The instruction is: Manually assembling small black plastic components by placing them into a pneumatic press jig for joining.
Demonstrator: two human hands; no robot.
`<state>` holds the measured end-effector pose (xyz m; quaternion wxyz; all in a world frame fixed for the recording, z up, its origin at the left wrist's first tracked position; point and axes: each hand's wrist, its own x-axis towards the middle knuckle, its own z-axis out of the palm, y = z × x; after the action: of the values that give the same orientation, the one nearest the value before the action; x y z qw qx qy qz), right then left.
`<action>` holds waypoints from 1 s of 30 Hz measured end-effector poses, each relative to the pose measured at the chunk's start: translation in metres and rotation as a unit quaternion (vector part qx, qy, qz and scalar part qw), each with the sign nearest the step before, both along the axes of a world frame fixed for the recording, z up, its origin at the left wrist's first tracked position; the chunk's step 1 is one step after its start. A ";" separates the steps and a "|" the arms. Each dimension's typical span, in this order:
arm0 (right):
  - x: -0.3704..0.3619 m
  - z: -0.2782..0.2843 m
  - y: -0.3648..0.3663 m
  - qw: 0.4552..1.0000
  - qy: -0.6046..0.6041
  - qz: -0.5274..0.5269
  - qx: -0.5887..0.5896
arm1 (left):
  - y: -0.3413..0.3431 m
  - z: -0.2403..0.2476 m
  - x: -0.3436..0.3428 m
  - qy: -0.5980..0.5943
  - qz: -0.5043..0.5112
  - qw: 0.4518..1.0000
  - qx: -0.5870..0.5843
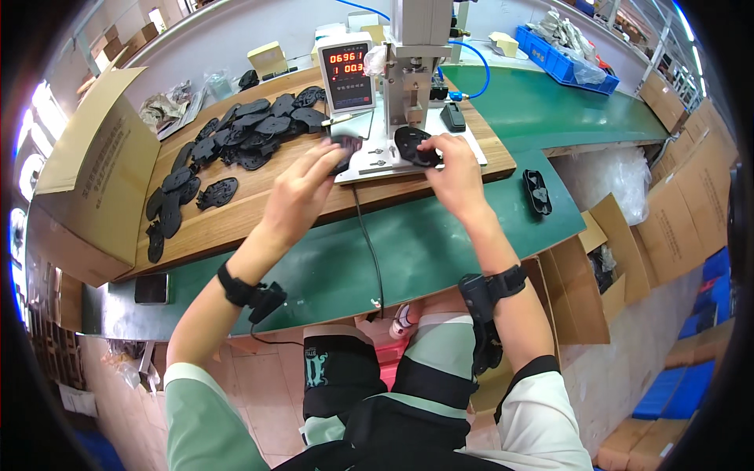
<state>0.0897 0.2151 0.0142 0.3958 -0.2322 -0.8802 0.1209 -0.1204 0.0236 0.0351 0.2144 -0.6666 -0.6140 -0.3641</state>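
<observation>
- While the right hand (455, 174) pinches one edge of a black piece (410, 145), that piece lies up and left of the hand, at the foot of the silver press (420, 27), its long way slanting down to the right.
- The left hand (297, 192) is farther off, fingers bent by a blurry dark piece (343, 162); I can't tell if it grips.
- The press blocks the back; a black pile (251, 129) sits left.
</observation>
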 end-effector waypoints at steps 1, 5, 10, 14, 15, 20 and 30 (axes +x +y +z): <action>0.007 0.004 0.001 0.998 0.038 0.010 -0.057 | 0.010 -0.002 0.007 0.012 -0.008 1.000 0.002; 0.045 -0.008 -0.045 0.966 0.194 0.023 -0.167 | 0.030 -0.022 0.019 0.013 -0.050 0.998 -0.047; 0.156 -0.057 -0.151 0.973 0.174 -0.017 -0.153 | 0.058 -0.028 0.046 0.070 -0.053 0.994 -0.070; 0.221 -0.101 -0.192 0.956 0.115 -0.146 -0.225 | 0.077 -0.029 0.053 0.173 0.012 0.982 -0.074; 0.233 -0.115 -0.195 0.946 0.107 -0.176 -0.248 | 0.079 -0.029 0.053 0.171 0.014 0.982 -0.074; 0.297 -0.257 -0.197 0.856 0.164 -0.295 -0.391 | 0.094 -0.034 0.063 0.119 0.014 0.990 -0.071; 0.364 -0.495 -0.225 0.767 -0.062 -0.329 -0.547 | 0.107 -0.034 0.081 0.103 0.004 0.994 -0.047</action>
<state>0.4538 -0.0098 -0.4810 0.1622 -0.6918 -0.5573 0.4295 -0.0395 0.1302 0.0007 0.2462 -0.7074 -0.6079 -0.2633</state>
